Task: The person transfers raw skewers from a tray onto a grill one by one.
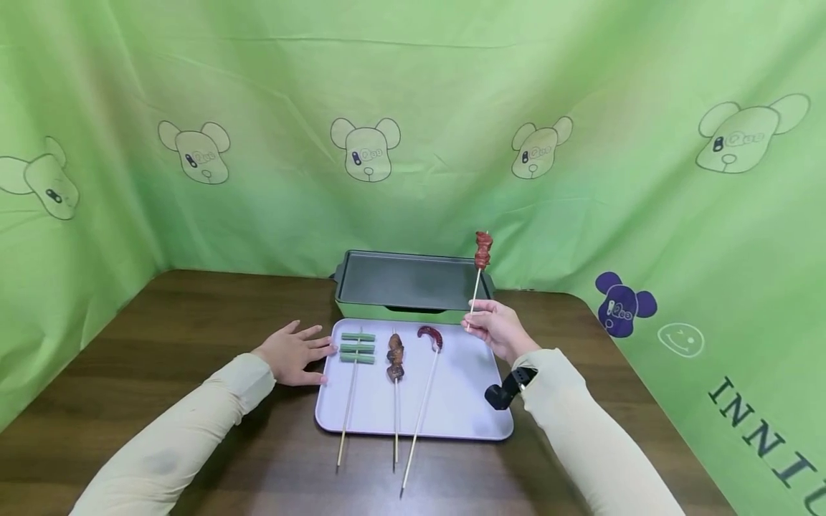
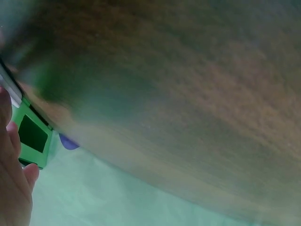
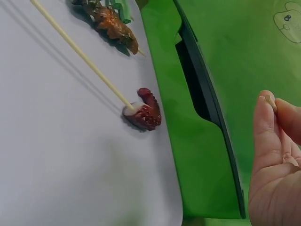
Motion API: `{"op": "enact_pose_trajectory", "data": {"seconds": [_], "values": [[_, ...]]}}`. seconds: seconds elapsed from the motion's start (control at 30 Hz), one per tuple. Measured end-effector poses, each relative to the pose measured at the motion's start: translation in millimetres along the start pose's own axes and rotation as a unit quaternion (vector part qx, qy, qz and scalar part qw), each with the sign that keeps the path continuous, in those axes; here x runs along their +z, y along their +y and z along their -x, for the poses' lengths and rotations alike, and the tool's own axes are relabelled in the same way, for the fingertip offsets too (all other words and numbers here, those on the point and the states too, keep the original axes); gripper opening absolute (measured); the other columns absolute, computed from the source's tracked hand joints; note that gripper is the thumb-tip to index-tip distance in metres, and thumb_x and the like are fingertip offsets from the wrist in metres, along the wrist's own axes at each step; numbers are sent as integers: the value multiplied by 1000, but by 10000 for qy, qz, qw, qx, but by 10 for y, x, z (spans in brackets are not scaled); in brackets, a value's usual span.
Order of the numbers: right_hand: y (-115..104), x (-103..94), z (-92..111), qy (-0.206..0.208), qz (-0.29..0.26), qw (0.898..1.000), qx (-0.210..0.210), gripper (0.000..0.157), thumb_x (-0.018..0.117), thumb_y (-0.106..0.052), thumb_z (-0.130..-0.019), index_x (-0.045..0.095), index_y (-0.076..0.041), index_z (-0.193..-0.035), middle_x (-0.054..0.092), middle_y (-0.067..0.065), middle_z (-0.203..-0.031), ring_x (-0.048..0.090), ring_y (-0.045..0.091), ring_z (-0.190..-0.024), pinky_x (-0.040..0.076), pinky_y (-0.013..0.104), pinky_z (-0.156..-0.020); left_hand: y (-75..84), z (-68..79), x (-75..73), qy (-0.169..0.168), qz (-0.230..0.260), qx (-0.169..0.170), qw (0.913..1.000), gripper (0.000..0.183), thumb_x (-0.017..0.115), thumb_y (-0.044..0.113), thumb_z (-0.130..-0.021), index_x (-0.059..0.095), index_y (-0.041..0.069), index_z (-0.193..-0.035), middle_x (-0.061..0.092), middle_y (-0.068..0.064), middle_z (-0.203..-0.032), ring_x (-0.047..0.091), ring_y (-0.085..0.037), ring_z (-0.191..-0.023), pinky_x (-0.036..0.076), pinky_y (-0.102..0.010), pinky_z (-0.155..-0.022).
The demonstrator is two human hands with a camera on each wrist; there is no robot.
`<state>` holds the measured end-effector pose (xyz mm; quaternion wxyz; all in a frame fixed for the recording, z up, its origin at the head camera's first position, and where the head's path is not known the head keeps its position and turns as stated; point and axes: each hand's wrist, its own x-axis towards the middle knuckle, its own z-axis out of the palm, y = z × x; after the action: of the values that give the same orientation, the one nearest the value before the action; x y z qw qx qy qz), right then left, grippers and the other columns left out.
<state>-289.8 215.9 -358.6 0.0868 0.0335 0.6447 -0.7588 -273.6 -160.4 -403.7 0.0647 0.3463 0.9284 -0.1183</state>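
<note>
In the head view my right hand [image 1: 495, 328] pinches the stick of a red meat skewer [image 1: 482, 251], raised with its meat end up near the grill's right end. The right wrist view shows the stick's lower end between thumb and fingertips. My left hand [image 1: 292, 355] lies spread, fingertips at the left rim of a pale tray [image 1: 471, 423]. On the tray are a green vegetable skewer [image 1: 358, 348], a brown meat skewer [image 1: 396, 357] and a dark red curled tentacle skewer [image 1: 431, 337], their sticks reaching over the near edge.
Right behind the tray stands a green grill with a dark flat plate [image 1: 406, 279]. Both rest on a brown wooden table [image 1: 213, 315]. A green curtain [image 1: 439, 86] printed with bear heads hangs behind and along the sides.
</note>
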Motion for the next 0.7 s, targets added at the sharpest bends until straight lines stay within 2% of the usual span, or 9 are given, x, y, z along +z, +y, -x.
{"op": "enact_pose_trajectory", "data": {"seconds": [0.4,0.7], "values": [[86,40,0,222,-121,9991,334,45,46,16,-91,34,15,-134,65,6,-73,65,10,-65,54,19,-63,-17,-11,1,3,109,4,9999,67,40,62,-93,44,20,-145,41,0,-149,27,-29,-141,20,-56,-110],[130,28,-5,294,-161,9981,515,50,45,15,-92,30,15,-140,64,4,-71,65,10,-65,53,18,-63,-3,20,-18,46,248,89,9996,68,39,62,-94,45,18,-145,41,-3,-149,29,-31,-140,20,-57,-110]]}}
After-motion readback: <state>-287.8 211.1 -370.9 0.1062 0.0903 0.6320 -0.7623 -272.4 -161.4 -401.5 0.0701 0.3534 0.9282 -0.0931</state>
